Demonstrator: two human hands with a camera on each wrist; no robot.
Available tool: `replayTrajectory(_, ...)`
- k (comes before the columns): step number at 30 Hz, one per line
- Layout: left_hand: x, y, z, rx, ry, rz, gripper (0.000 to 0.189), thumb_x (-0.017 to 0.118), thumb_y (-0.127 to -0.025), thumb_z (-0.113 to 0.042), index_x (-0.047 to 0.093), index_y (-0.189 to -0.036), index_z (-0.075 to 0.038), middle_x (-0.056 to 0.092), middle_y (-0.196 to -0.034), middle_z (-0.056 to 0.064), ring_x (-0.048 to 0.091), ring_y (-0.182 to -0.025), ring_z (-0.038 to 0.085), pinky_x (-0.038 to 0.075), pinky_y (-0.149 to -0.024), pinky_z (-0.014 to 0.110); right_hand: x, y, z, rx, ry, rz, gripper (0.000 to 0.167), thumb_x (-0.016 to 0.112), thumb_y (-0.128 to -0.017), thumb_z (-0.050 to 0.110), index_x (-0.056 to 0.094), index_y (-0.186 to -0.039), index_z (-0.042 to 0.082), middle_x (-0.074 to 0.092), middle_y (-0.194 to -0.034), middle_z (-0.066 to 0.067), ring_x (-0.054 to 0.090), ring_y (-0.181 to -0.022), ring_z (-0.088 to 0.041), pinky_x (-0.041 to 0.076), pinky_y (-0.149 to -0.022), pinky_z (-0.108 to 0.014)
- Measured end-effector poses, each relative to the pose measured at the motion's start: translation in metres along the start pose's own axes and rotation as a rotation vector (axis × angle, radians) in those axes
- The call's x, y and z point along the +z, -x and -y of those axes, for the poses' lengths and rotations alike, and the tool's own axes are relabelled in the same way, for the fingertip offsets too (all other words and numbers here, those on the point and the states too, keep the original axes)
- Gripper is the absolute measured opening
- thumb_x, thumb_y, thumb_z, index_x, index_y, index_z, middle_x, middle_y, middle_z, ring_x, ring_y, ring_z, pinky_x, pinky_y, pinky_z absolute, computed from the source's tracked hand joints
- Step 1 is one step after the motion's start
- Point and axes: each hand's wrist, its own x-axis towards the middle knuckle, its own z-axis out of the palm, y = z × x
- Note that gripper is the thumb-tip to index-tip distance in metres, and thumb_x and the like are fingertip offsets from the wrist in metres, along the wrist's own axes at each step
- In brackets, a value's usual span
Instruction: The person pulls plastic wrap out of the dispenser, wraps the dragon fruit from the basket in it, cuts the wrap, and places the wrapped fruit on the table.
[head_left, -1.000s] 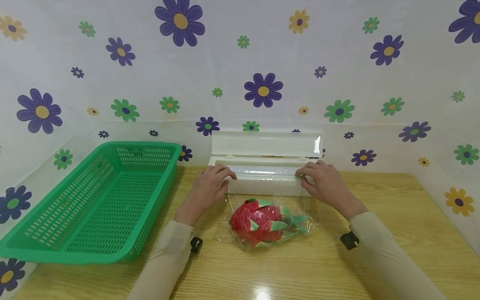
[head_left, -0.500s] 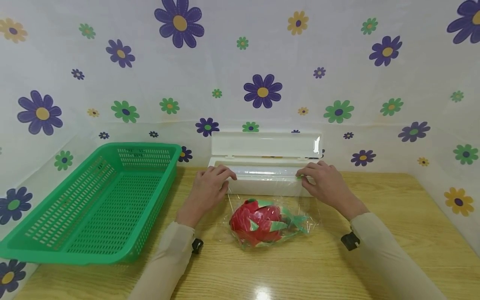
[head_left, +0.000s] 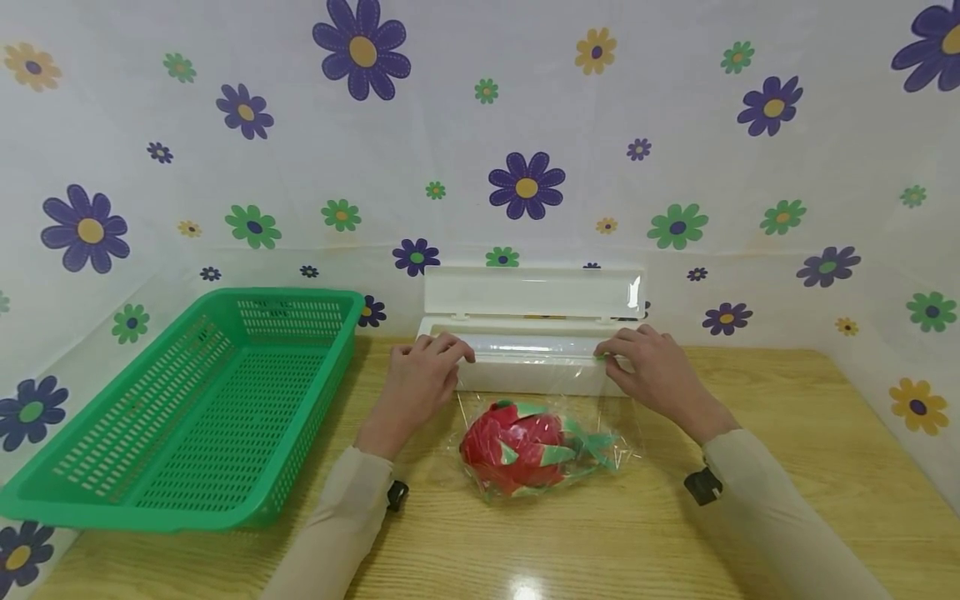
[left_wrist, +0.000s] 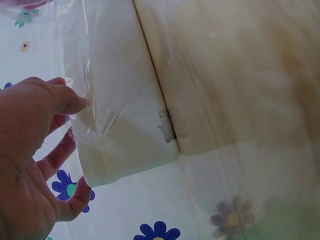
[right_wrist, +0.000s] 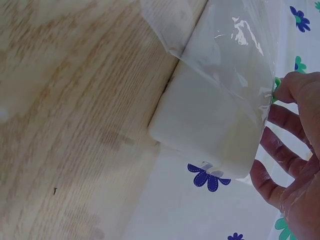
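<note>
Well apart, the hands (head_left: 422, 379) (head_left: 654, 372) pinch clear film (right_wrist: 240, 50) (dragon fruit (head_left: 517, 448) nearby) at the white box (right_wrist: 205, 120).

The left wrist view's top edge crops the dragon fruit (left_wrist: 24, 3).

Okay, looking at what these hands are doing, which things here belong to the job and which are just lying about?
In the job:
white box, lid up
clear film, from the roll
red fruit, seen through the film
left hand and right hand, at the box's front edge

Lying about, seemingly:
green basket, untouched by either hand
flowered cloth, a backdrop
</note>
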Motion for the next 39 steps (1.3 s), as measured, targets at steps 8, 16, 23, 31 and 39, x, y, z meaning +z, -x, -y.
replayTrajectory(8, 0.0014, -0.0006, 0.0004, 0.007, -0.016, -0.003, 0.022, 0.064, -0.098, -0.011, 0.066, -0.113, -0.027, 0.068, -0.122, -0.001, 0.065, -0.11, 0.032, 0.054, -0.088, 0.058, 0.0008, 0.002, -0.0013, 0.003, 0.005, -0.004, 0.014, 0.071, -0.091, 0.006, 0.078, -0.101, 0.012, 0.079, -0.101, -0.007, 0.059, -0.081, -0.024, 0.045, -0.066, -0.036)
replayTrajectory(16, 0.0033, -0.0005, 0.001, 0.005, -0.033, -0.015, 0.022, 0.064, -0.098, -0.011, 0.066, -0.113, -0.027, 0.069, -0.123, -0.001, 0.066, -0.11, 0.034, 0.054, -0.084, 0.056, 0.0023, 0.003, -0.0024, 0.015, 0.009, 0.004, 0.014, 0.071, -0.091, 0.007, 0.078, -0.102, 0.012, 0.078, -0.104, -0.008, 0.057, -0.082, -0.023, 0.046, -0.067, -0.036)
replayTrajectory(23, 0.0036, -0.001, 0.0008, -0.002, -0.033, -0.009, 0.022, 0.064, -0.098, -0.011, 0.065, -0.113, -0.026, 0.069, -0.123, -0.001, 0.064, -0.111, 0.034, 0.054, -0.084, 0.056, 0.0025, 0.0028, -0.0028, 0.015, 0.009, -0.005, 0.013, 0.072, -0.091, 0.008, 0.078, -0.102, 0.012, 0.078, -0.103, -0.007, 0.058, -0.083, -0.024, 0.047, -0.067, -0.037)
replayTrajectory(31, 0.0036, -0.0012, 0.0006, -0.007, -0.047, 0.001, 0.022, 0.064, -0.098, -0.012, 0.065, -0.114, -0.027, 0.069, -0.124, -0.001, 0.064, -0.111, 0.035, 0.054, -0.083, 0.055, 0.0015, 0.0027, -0.0023, 0.025, 0.006, 0.01, 0.014, 0.072, -0.091, 0.007, 0.078, -0.102, 0.012, 0.078, -0.105, -0.008, 0.059, -0.083, -0.025, 0.047, -0.068, -0.038)
replayTrajectory(39, 0.0025, -0.0006, 0.0013, -0.003, -0.057, 0.0, 0.021, 0.064, -0.099, -0.013, 0.065, -0.114, -0.028, 0.069, -0.123, -0.002, 0.065, -0.11, 0.035, 0.055, -0.082, 0.055, 0.0028, 0.0036, -0.0042, -0.002, 0.003, -0.028, 0.013, 0.072, -0.09, 0.006, 0.078, -0.1, 0.011, 0.078, -0.102, -0.008, 0.056, -0.079, -0.023, 0.044, -0.065, -0.034)
